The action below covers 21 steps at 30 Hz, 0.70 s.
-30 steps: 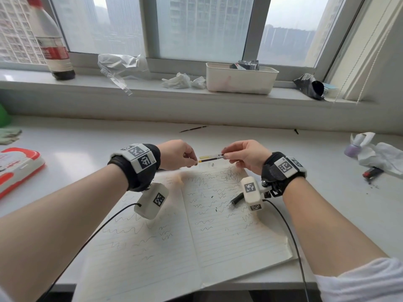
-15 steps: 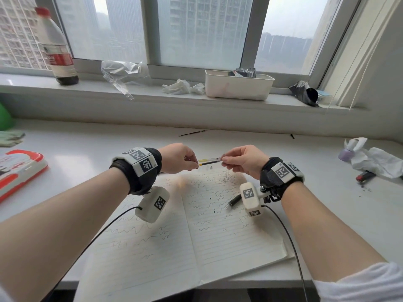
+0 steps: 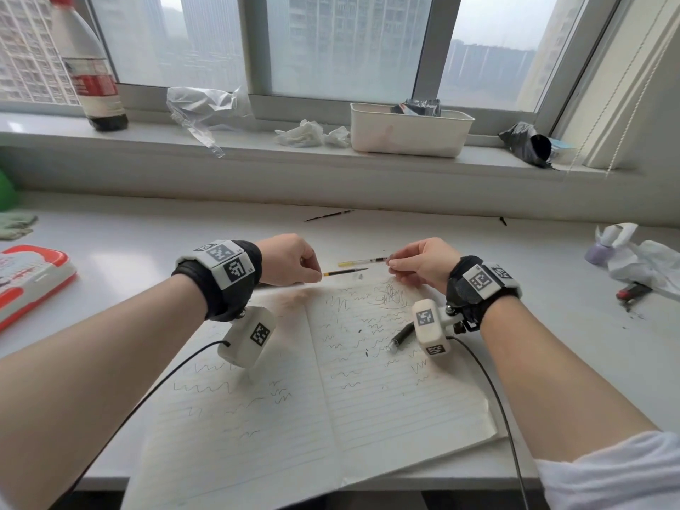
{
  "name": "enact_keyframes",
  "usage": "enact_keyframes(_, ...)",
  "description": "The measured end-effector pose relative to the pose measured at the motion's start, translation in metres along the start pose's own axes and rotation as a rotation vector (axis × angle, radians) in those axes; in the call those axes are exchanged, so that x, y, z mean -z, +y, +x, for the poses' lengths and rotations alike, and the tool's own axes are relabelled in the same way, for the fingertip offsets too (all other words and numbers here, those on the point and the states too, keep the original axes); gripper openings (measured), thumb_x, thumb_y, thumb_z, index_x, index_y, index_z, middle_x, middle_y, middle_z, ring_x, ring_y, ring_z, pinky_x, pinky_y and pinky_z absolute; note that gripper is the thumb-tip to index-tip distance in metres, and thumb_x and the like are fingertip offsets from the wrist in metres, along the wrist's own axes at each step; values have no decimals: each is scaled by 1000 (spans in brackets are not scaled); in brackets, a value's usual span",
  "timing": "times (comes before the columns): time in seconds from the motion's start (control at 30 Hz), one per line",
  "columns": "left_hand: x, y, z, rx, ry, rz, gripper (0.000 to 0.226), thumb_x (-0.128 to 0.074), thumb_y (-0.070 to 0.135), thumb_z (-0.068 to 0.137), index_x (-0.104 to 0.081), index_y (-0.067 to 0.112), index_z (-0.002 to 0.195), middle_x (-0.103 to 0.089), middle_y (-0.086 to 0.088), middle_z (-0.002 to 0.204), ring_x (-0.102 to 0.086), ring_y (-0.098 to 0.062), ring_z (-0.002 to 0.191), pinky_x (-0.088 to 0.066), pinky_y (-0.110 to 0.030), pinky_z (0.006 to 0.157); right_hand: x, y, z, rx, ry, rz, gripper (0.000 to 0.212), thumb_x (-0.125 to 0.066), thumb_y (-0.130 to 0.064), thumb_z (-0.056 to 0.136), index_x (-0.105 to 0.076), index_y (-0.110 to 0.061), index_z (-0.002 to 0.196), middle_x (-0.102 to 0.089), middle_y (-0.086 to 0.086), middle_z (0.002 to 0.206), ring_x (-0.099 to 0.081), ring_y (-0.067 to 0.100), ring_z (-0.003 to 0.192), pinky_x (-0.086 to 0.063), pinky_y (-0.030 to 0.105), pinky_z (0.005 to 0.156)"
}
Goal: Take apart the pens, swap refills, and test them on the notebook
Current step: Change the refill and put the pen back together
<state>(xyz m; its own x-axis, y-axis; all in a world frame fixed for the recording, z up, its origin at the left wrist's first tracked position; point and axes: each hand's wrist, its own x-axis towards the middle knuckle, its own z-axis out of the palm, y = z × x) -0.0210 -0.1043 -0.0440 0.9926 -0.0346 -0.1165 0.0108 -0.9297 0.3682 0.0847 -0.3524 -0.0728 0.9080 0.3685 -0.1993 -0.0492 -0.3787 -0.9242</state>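
An open lined notebook [image 3: 386, 406] covered in scribbles lies in front of me on the white desk. My left hand [image 3: 290, 261] pinches a thin dark refill [image 3: 344, 272] with a yellow end, its tip pointing right. My right hand [image 3: 423, 263] pinches a second, clear refill [image 3: 362, 262] with a yellow tip pointing left, just above the other one. The two refills are side by side and apart. A black pen barrel [image 3: 401, 336] lies on the right page, partly behind my right wrist device. Another thin dark refill [image 3: 329, 215] lies further back on the desk.
A red and white case [image 3: 33, 277] sits at the left edge. Crumpled tissue and a small purple bottle [image 3: 598, 252] lie at the right, with a red and black item [image 3: 631, 291] beside them. The windowsill holds a bottle [image 3: 90, 68], tissues and a white tub [image 3: 408, 132].
The two pieces held end to end in one line a second ago are now separated. My hands have drawn apart, each keeping one refill.
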Motion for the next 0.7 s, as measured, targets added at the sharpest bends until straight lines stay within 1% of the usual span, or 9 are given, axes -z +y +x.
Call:
enact_keyframes(0.03, -1, -1, -1, 3, 0, -11, 18, -67, 34, 88, -75, 19, 95, -74, 5, 88, -67, -13, 80, -53, -26, 75, 0, 0, 3, -6, 6, -52, 3, -73, -3, 84, -74, -5, 86, -72, 18, 87, -62, 22, 72, -56, 36, 79)
enact_keyframes(0.1, -2, 0, -2, 3, 0, -27, 18, -68, 34, 87, -75, 19, 95, -73, 7, 88, -66, -11, 81, -53, -26, 75, -4, -4, 6, -17, -2, -121, 3, -76, -7, 82, -76, -8, 84, -71, 15, 79, -59, 21, 66, -54, 39, 77)
enact_keyframes(0.2, -2, 3, -5, 2, 5, -49, 17, -68, 33, 87, -75, 19, 94, -72, 7, 87, -64, -10, 77, -51, -21, 69, -9, -6, 7, -21, -12, -146, 5, -79, -9, 79, -77, -11, 83, -72, 14, 78, -59, 22, 66, -53, 35, 66)
enact_keyframes(0.3, -2, 4, -11, 1, -6, -35, 18, -68, 34, 87, -75, 20, 95, -71, 5, 89, -63, -12, 79, -51, -24, 73, -4, -6, 0, 15, 14, -159, 7, -80, -14, 78, -77, -18, 84, -73, 8, 83, -59, 14, 64, -49, 25, 55)
enact_keyframes(0.43, 0, 4, -21, 12, -42, -3, 17, -66, 36, 88, -73, 23, 96, -70, 8, 91, -63, -10, 80, -49, -22, 71, 13, -12, -22, 56, 48, -173, 16, -74, -9, 83, -79, -24, 86, -76, -1, 91, -59, 10, 67, -47, 23, 56)
enact_keyframes(0.5, 1, 6, -28, 17, -47, 7, 17, -65, 36, 89, -72, 23, 97, -70, 9, 90, -62, -10, 80, -47, -22, 71, 16, -15, -37, 63, -6, -184, 27, -68, 0, 84, -78, -24, 89, -77, -1, 96, -58, 9, 66, -46, 23, 55)
enact_keyframes(0.57, 2, 7, -35, 17, -47, 9, 17, -64, 35, 90, -72, 22, 98, -67, 12, 84, -60, -6, 74, -44, -19, 63, 13, -15, -53, 55, -75, -188, 32, -64, 5, 82, -78, -23, 92, -77, -3, 99, -57, 7, 64, -46, 22, 56)
enact_keyframes(0.63, 3, 7, -42, 19, -39, 4, 16, -63, 34, 90, -71, 22, 96, -65, 15, 79, -56, -1, 68, -40, -17, 58, 6, -14, -65, 35, -157, -201, 32, -68, 4, 82, -77, -23, 96, -76, -5, 103, -59, 7, 67, -47, 23, 60)
enact_keyframes(0.7, 4, 7, -50, 26, -22, -6, 14, -63, 33, 90, -71, 22, 95, -66, 14, 80, -55, 0, 66, -40, -16, 57, -5, -13, -73, 20, -217, -255, 31, -73, -3, 81, -75, -26, 102, -75, -7, 108, -62, 11, 78, -48, 27, 69)
